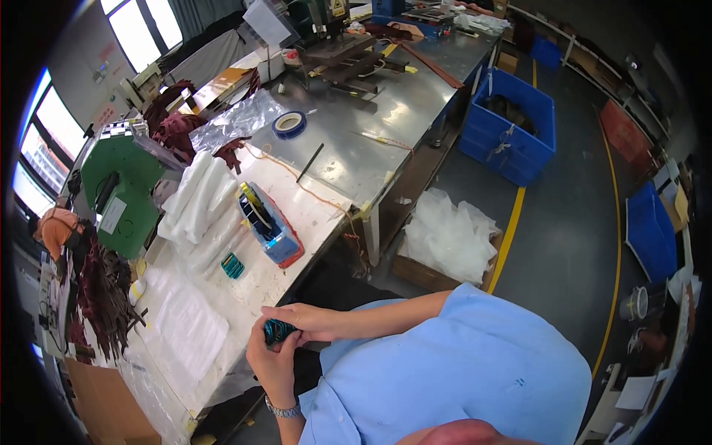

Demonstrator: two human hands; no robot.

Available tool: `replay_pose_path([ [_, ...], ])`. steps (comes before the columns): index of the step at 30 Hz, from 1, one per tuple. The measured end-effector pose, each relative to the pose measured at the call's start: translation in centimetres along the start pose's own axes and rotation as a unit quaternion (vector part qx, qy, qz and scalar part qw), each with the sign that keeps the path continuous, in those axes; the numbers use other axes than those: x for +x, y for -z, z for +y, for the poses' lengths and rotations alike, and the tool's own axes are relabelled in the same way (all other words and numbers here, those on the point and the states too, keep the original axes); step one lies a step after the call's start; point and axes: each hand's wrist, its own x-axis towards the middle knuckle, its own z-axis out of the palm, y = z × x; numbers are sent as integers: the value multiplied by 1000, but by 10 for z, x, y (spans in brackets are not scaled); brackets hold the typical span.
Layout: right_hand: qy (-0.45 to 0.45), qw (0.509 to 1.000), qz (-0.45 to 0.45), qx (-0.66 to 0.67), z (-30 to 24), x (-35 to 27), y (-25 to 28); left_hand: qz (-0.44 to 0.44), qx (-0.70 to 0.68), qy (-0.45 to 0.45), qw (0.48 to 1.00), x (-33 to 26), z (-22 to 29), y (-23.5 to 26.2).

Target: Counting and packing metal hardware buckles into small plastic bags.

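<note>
Both hands meet at the table's near edge around a small dark teal-and-black bundle (277, 331) with banded layers; its exact kind is too small to tell. My left hand (271, 363), with a metal watch (282, 407) at its wrist, grips the bundle from the near side. From the other side, the fingers of my right hand (311, 320) close on it too. A similar teal bundle (232, 265) lies on the white tabletop (256, 293), beyond my hands. Beside that stands a blue tape dispenser (272, 230) with a red base.
White plastic bags (196, 204) and a flat white sheet (185, 330) cover part of the table. A blue tape roll (289, 124) lies farther back. A green machine (119, 193) stands left. On the floor are a carton of white plastic (451, 237) and a blue crate (512, 159).
</note>
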Motion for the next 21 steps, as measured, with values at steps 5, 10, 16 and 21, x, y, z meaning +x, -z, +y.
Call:
replay_pose_path([
  [5, -49, 992, -41, 105, -15, -11, 9, 27, -34, -29, 999, 1, 21, -7],
  [10, 29, 999, -39, -18, 3, 0, 22, 21, -30, 5, 999, -6, 30, -11],
  [16, 52, 998, -27, -16, 11, -13, 19, 35, -22, -19, 999, -10, 37, -19],
  [21, 1, 998, -56, 42, 12, -8, 30, 38, -23, 3, 999, -15, 50, -19],
])
